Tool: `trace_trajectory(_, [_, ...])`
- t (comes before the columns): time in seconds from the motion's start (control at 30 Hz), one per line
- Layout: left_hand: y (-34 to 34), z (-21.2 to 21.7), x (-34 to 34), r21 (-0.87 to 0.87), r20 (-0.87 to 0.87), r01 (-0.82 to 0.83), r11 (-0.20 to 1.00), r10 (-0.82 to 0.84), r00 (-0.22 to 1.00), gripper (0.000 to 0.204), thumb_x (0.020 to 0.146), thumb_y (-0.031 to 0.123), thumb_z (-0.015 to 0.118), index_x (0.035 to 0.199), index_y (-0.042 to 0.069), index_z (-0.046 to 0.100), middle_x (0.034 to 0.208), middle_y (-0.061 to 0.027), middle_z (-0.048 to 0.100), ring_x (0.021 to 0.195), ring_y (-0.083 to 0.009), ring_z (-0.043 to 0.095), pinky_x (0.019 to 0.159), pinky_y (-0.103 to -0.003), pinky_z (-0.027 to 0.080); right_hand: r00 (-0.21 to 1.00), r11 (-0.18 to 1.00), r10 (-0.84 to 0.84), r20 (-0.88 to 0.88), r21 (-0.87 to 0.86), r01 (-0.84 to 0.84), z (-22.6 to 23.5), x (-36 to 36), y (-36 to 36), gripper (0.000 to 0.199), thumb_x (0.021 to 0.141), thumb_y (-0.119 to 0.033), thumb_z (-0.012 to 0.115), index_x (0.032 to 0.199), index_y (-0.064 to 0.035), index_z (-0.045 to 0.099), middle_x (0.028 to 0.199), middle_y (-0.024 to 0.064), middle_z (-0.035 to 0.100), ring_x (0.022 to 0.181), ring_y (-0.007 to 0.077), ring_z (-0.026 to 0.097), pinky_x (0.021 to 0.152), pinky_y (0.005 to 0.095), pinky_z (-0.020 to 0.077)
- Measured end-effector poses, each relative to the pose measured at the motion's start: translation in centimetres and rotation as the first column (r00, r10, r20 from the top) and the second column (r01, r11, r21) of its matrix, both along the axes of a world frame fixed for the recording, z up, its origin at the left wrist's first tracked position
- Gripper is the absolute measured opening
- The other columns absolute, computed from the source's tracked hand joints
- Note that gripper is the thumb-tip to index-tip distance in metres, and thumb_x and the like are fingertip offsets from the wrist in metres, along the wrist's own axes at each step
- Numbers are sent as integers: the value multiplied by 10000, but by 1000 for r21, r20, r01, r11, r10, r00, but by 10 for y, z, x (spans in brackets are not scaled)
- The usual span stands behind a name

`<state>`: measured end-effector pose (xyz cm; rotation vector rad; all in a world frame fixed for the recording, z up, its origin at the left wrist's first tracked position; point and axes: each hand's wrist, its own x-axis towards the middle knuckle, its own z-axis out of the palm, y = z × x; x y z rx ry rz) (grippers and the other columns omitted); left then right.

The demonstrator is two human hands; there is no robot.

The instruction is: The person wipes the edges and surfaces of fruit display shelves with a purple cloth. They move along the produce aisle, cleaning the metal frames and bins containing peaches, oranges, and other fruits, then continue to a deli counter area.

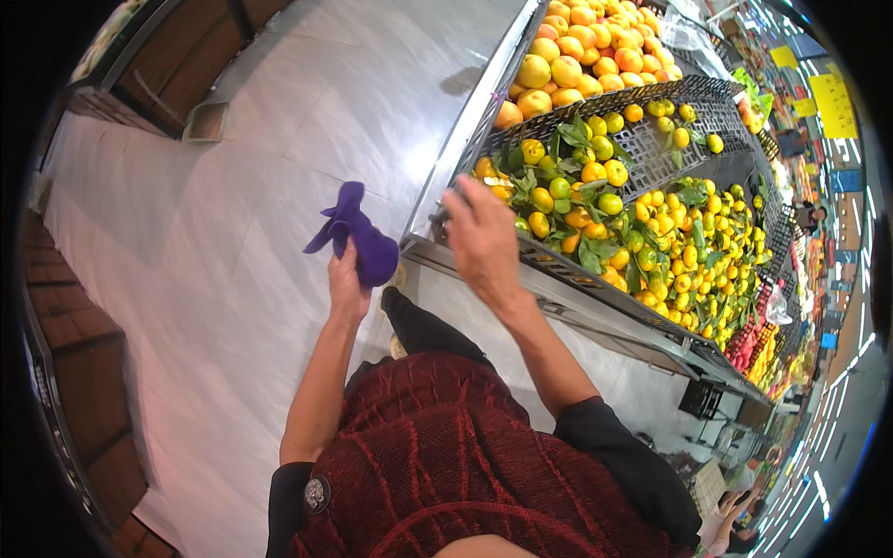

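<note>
My left hand (346, 286) is closed around a bunched purple cloth (365, 244), held above the floor to the left of the fruit stand. Loose ends of the cloth stick out at its top and left side. My right hand (482, 240) is over the near corner of the stand, beside its metal edge (435, 191). Its fingers are partly bent and blurred by motion, so whether they hold anything is unclear. Just right of it lie green and yellow mandarins with leaves (558, 191) in a black plastic crate (549, 259).
Larger orange-yellow fruit (577, 56) is heaped at the stand's far end. Small yellow citrus (688, 260) fills the section nearer me on the right. Brown display units (172, 65) stand across the pale tiled floor (251, 177). Yellow signs (833, 104) hang at the far right.
</note>
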<state>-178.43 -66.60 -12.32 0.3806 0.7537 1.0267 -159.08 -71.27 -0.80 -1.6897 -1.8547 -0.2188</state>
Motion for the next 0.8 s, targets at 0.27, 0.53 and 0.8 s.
trace_trajectory(0.27, [33, -25, 75, 318, -607, 537, 781, -267, 749, 549, 942, 161, 503, 1422, -10, 299, 1362, -151, 440, 1251, -230, 438, 1051, -304, 323, 949, 923, -269, -168, -327, 204, -6, 14, 11, 496, 811, -188, 662, 1262, -44, 512, 993, 127, 602, 881, 288, 588, 743, 361, 465])
trace_trajectory(0.53, [137, -13, 160, 455, -785, 686, 568, -107, 610, 452, 887, 135, 530, 1305, 2, 422, 1305, -253, 400, 1203, -439, 394, 1029, -418, 330, 906, 907, -297, -300, -387, 169, 1, 16, 25, 439, 812, -161, 658, 1217, -31, 549, 909, 123, 622, 795, 286, 595, 706, 354, 466])
trace_trajectory(0.8, [135, -2, 139, 515, -849, 830, 212, -10, 529, 518, 831, 88, 614, 1305, -14, 434, 1439, -286, 252, 1300, -466, 291, 1079, -486, 274, 705, 738, -653, -277, -440, 512, 4, 7, 74, 516, 887, -126, 562, 1341, 41, 382, 1234, 206, 481, 1114, 358, 472, 969, 419, 369])
